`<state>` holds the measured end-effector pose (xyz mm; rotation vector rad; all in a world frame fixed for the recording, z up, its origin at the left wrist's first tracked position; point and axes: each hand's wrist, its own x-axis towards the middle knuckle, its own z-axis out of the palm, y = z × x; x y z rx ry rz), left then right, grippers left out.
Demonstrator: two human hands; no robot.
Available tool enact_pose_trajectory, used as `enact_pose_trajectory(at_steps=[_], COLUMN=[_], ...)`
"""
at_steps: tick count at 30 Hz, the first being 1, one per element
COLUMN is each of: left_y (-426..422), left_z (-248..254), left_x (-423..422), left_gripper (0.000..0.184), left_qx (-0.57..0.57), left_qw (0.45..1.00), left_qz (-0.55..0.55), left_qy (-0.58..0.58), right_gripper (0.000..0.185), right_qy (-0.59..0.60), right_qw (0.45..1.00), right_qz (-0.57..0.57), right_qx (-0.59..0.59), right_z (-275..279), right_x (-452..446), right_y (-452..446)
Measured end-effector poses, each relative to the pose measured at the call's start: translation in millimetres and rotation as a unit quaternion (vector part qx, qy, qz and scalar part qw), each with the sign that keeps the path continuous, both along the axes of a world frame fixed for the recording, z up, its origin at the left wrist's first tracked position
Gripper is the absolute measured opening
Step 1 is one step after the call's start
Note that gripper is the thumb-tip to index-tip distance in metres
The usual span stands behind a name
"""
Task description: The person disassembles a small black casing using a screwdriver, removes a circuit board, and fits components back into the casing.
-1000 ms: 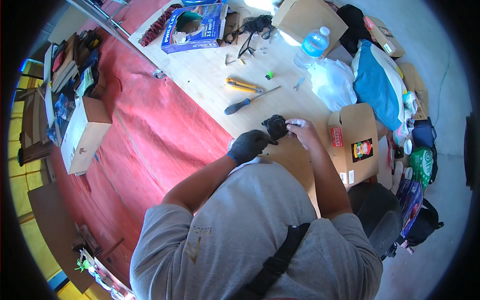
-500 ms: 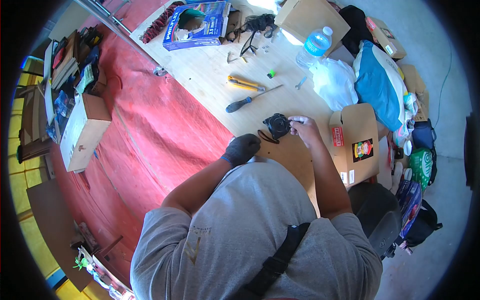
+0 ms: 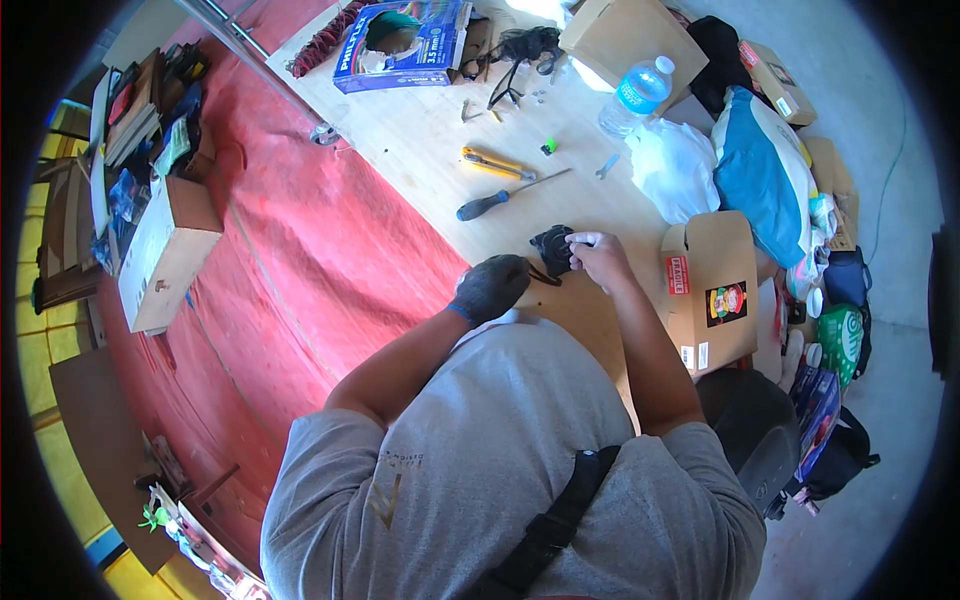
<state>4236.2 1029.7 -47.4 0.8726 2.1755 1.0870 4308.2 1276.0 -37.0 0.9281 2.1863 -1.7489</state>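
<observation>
A small black boxy thing that looks like a tape measure (image 3: pixel 552 247) is over the near part of the table, with a dark wrist strap (image 3: pixel 546 278) looping from its near side. My bare right hand (image 3: pixel 603 262) is closed in a pinch at its right edge, and the fingers partly cover it. My left hand (image 3: pixel 494 288), in a dark grey glove, is curled closed just left of the strap. Its fingertips meet the strap's end, but what lies inside them is hidden. Beyond lie a blue-handled screwdriver (image 3: pixel 484 206) and a yellow utility knife (image 3: pixel 497 163).
A small wrench (image 3: pixel 607 166) and a green-topped piece (image 3: pixel 549 146) lie farther back. A water bottle (image 3: pixel 637 97), a white plastic bag (image 3: pixel 672 170) and a cardboard box (image 3: pixel 709 290) stand on the right. A blue Philflex box (image 3: pixel 402 45) sits at the far left.
My left hand has moved right and slightly up, up to the strap. My right fingers have come in closer over the black tape measure. The view has shifted slightly.
</observation>
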Motion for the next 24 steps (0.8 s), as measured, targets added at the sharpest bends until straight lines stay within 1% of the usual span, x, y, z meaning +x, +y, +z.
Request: enact_pose_trajectory(at_steps=[2, 3, 5, 8, 9, 12, 15, 18, 21, 24], left_y=[9.5, 14.1, 26.2, 45.5, 49.1, 59.0, 64.3, 67.0, 67.1, 65.3], left_z=[-1.4, -2.0, 28.9, 35.9, 37.8, 30.3, 7.7, 2.9, 13.8, 23.4], left_x=[1.2, 1.3, -3.0, -17.6, -23.4, -35.8, -37.2, -31.1, -20.7, -11.5], left_gripper=[0.03, 0.03, 0.032, 0.029, 0.027, 0.026, 0.026, 0.024, 0.023, 0.024], left_qx=[0.092, 0.075, 0.042, 0.092, 0.111, 0.1, 0.084, 0.05, -0.003, 0.046], left_qw=[0.994, 0.994, 0.995, 0.983, 0.974, 0.959, 0.951, 0.96, 0.977, 0.978], left_qz=[0.037, 0.035, 0.029, -0.003, -0.037, -0.116, -0.121, -0.139, -0.1, -0.097], left_qy=[0.054, 0.067, 0.091, 0.157, 0.192, 0.237, 0.271, 0.239, 0.187, 0.179], right_gripper=[0.026, 0.025, 0.023, 0.02, 0.02, 0.02, 0.021, 0.021, 0.022, 0.024], right_qy=[-0.002, -0.003, 0.005, 0.015, 0.019, 0.007, 0.005, 0.003, -0.01, -0.008], right_qw=[1.0, 1.0, 0.999, 0.997, 0.995, 0.994, 0.993, 0.994, 0.998, 1.0], right_qz=[-0.012, -0.018, -0.028, -0.038, -0.041, -0.032, -0.03, -0.007, -0.011, 0.025], right_qx=[0.002, 0.003, -0.018, -0.071, -0.092, -0.1, -0.11, -0.109, -0.058, 0.008], right_z=[1.7, 2.7, 0.0, -0.2, 1.5, 14.6, 11.1, -2.5, -2.7, 0.4], right_x=[-1.9, -2.3, -5.8, -13.0, -15.2, -20.3, -20.9, -17.3, -12.6, -8.4], right_y=[-2.1, -3.0, -0.9, 6.6, 9.5, 12.9, 15.9, 15.3, 7.7, 5.7])
